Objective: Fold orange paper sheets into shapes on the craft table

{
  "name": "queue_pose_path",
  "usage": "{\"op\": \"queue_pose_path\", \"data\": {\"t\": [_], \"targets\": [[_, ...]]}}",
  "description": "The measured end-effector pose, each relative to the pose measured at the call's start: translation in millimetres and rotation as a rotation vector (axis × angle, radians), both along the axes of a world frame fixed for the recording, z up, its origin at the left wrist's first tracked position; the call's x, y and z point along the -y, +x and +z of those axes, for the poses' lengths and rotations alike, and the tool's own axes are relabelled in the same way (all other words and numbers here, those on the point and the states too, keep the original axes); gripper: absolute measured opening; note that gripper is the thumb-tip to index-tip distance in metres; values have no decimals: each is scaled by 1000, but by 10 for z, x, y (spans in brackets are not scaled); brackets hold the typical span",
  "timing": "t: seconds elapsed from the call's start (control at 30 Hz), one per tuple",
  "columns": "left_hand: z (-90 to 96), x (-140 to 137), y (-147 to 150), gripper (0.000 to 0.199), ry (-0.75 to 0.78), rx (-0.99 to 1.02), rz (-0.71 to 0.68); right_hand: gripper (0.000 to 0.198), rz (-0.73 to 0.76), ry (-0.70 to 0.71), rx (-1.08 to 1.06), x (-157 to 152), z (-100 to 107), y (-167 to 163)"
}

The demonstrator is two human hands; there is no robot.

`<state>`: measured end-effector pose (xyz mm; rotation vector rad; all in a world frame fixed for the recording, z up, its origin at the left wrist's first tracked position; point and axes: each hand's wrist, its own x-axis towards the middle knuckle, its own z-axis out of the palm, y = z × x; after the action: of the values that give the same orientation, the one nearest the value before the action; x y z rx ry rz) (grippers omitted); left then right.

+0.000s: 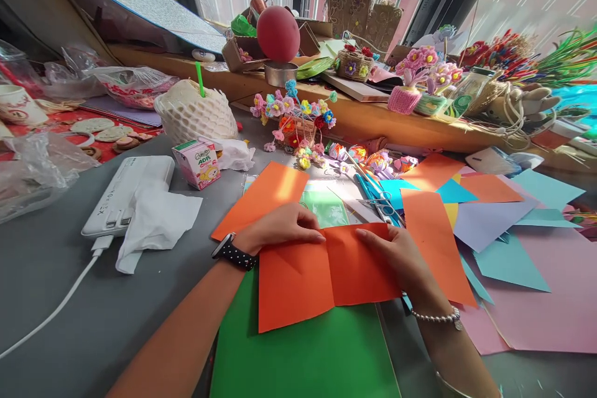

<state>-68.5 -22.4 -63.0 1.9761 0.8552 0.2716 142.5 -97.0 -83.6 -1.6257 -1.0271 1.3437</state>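
Observation:
An orange sheet of paper [298, 286] with a crease down its middle is held up by its top edge between both hands. My left hand [296, 225] pinches it left of the crease, thumb across the front. Right of the crease, my right hand [396, 252] grips the upper right corner, its thumb also on the front face. Beneath lies a green sheet [303, 360], partly covered by the orange one. Another orange sheet [275, 189] rests behind my left hand, and an orange strip [433, 242] lies beside my right hand.
Scissors [385, 202] lie behind my right hand. Blue, lilac and pink papers [550, 286] spread over the right side. A power bank [133, 189] with a cable, a tissue [161, 221] and a small carton [198, 165] are at left. A flower basket [298, 127] stands behind.

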Motion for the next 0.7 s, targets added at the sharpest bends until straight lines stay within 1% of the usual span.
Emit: {"op": "queue_pose_path", "data": {"t": [0.13,0.43,0.57,0.63,0.7], "targets": [[-15,-3,-2,28,0,21,-5,28,-2,-11,-41,-10,-17,3],[-34,-3,-4,27,33,19,-1,29,5,0,-11,-34,-19,-23],[-26,0,-5,26,14,30,33,30,10,-12,-59,-46,-24,3],[-19,-5,-8,27,-16,58,83,34,11,27,-111,-40,-6,50],[-8,-13,-10,29,-51,99,155,48,-11,104,-146,-17,33,96]]}}
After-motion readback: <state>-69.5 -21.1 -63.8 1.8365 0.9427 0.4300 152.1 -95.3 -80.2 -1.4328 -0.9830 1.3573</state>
